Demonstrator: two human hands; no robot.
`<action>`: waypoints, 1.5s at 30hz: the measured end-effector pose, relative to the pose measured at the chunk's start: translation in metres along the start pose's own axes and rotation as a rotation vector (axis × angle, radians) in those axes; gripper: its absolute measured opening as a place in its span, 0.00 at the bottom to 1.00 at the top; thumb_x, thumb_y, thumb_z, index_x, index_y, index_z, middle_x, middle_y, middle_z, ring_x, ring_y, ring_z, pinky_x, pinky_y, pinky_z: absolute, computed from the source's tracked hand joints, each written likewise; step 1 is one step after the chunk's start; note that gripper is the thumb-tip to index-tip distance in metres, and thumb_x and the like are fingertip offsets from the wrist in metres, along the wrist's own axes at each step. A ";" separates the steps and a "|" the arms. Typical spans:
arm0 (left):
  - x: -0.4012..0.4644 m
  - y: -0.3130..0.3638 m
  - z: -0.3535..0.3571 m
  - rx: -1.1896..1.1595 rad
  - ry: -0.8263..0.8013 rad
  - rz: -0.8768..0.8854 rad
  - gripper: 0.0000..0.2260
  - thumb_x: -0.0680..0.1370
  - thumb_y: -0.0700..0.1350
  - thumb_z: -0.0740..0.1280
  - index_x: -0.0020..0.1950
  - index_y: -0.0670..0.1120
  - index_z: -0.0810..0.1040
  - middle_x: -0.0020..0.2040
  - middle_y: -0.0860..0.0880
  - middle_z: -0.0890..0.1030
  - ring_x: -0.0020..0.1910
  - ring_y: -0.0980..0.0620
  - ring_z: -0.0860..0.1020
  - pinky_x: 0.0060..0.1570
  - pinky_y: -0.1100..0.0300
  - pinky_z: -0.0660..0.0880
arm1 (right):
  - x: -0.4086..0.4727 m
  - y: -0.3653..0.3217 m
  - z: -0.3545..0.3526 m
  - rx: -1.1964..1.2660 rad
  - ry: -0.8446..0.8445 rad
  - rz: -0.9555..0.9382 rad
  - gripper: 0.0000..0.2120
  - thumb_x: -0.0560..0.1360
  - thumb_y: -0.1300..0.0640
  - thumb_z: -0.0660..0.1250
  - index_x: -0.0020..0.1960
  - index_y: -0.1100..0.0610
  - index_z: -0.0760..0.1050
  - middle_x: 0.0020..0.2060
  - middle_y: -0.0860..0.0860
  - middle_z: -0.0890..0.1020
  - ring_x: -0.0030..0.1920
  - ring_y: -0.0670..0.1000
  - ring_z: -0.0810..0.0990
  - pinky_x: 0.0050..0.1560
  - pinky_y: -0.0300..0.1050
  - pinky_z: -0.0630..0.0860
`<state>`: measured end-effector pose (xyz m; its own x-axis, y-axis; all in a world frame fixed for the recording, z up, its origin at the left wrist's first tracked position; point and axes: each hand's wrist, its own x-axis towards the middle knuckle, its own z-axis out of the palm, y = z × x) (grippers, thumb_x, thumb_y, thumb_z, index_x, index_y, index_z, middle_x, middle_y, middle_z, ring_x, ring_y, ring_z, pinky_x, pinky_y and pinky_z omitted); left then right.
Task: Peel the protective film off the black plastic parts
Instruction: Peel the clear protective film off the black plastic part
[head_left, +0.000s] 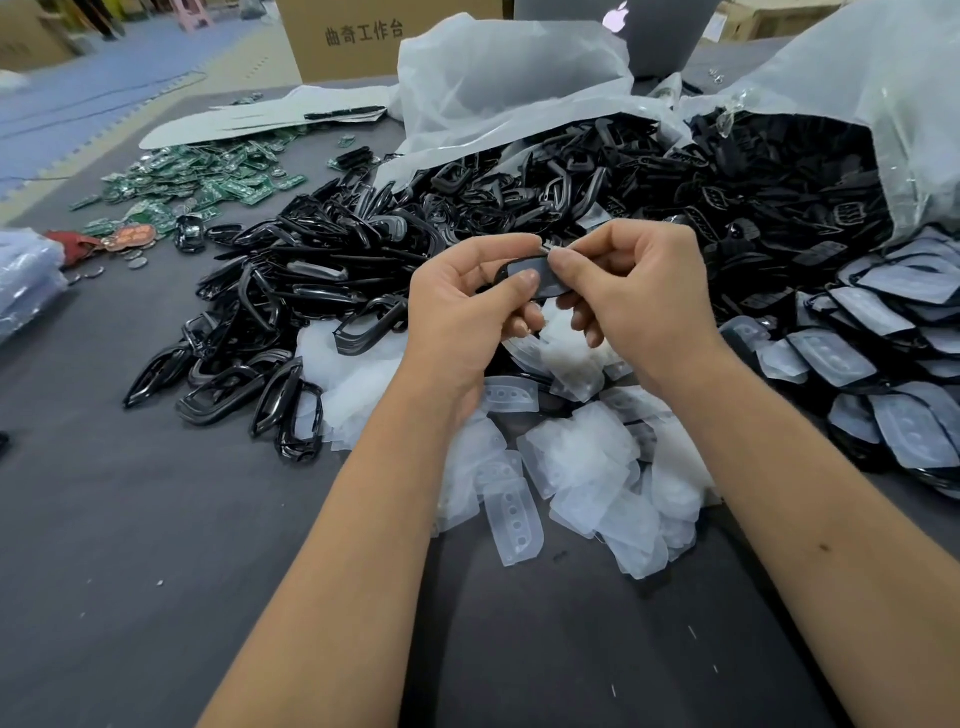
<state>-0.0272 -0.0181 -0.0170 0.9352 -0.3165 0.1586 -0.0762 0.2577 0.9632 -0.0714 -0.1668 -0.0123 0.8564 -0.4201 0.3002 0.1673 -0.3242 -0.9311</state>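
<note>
Both hands — left hand (470, 306), right hand (631, 291) — pinch one black part (530, 275), long axis lying left-right.

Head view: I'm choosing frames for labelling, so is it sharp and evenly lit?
Head view: soft, even light; the hands, left hand and right hand, and the black part they hold are sharp; glare streaks the glossy frames; wide-angle bending toward the edges; background boxes softer.

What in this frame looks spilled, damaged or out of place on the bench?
Nothing looks damaged. Black plastic parts spill loose from the torn plastic bag, and peeled films lie heaped beneath the hands. Green circuit boards lie scattered at far left, unrelated to the peeling.
</note>
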 end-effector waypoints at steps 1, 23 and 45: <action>0.000 0.001 -0.001 0.001 -0.010 -0.004 0.10 0.78 0.28 0.68 0.54 0.40 0.84 0.38 0.46 0.83 0.28 0.54 0.77 0.28 0.67 0.72 | 0.001 0.000 -0.001 0.013 -0.021 0.012 0.07 0.78 0.59 0.75 0.43 0.61 0.82 0.30 0.55 0.84 0.25 0.54 0.81 0.23 0.42 0.74; 0.007 0.016 -0.006 -0.342 0.096 -0.391 0.14 0.83 0.48 0.68 0.46 0.37 0.82 0.39 0.43 0.80 0.25 0.58 0.75 0.23 0.72 0.71 | -0.003 -0.004 0.000 -0.169 -0.075 -0.352 0.01 0.75 0.60 0.78 0.46 0.57 0.88 0.48 0.50 0.84 0.48 0.47 0.82 0.41 0.41 0.75; 0.007 0.007 0.000 -0.282 0.167 -0.213 0.04 0.81 0.40 0.71 0.46 0.41 0.83 0.38 0.47 0.82 0.30 0.57 0.76 0.30 0.68 0.74 | -0.005 -0.008 0.005 0.531 -0.184 0.247 0.11 0.75 0.69 0.72 0.54 0.57 0.85 0.44 0.55 0.87 0.46 0.54 0.86 0.60 0.54 0.82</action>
<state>-0.0213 -0.0180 -0.0094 0.9651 -0.2426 -0.0983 0.2019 0.4508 0.8695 -0.0751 -0.1580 -0.0075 0.9634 -0.2599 0.0653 0.1326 0.2506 -0.9590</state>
